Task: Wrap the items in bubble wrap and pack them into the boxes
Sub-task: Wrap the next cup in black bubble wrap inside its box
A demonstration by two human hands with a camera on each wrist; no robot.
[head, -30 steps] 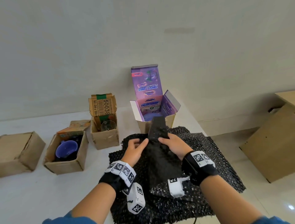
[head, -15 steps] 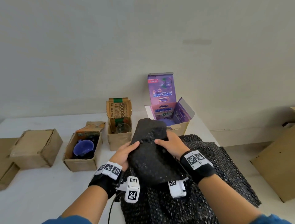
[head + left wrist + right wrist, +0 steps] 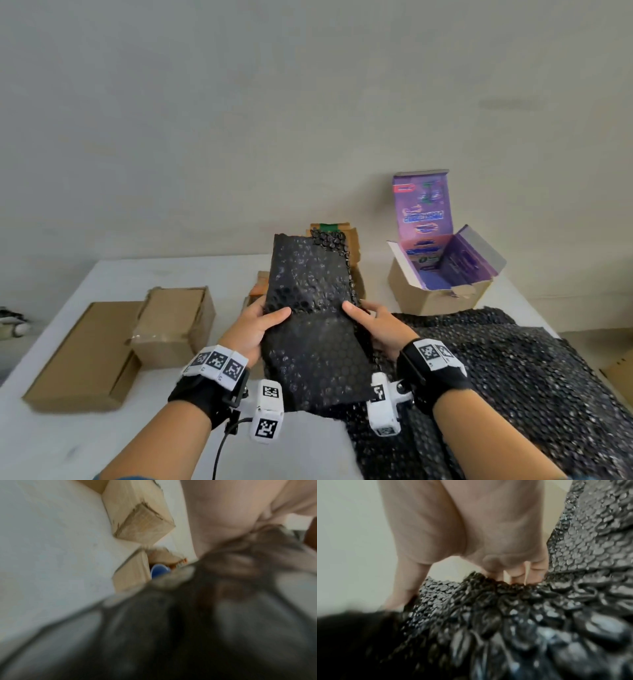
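Hands: left hand [image 3: 255, 330] and right hand [image 3: 380, 327], each grip clamped on bubble wrap piece [image 3: 313, 318]

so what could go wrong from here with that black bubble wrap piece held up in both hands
The bubble wrap piece is held only at its side edges by the left hand and right hand, so it may sag or slip. Its raised top hides the small boxes behind it, so lowering it blindly could knock one. Whether anything is inside it cannot be told; if so, it might drop out.
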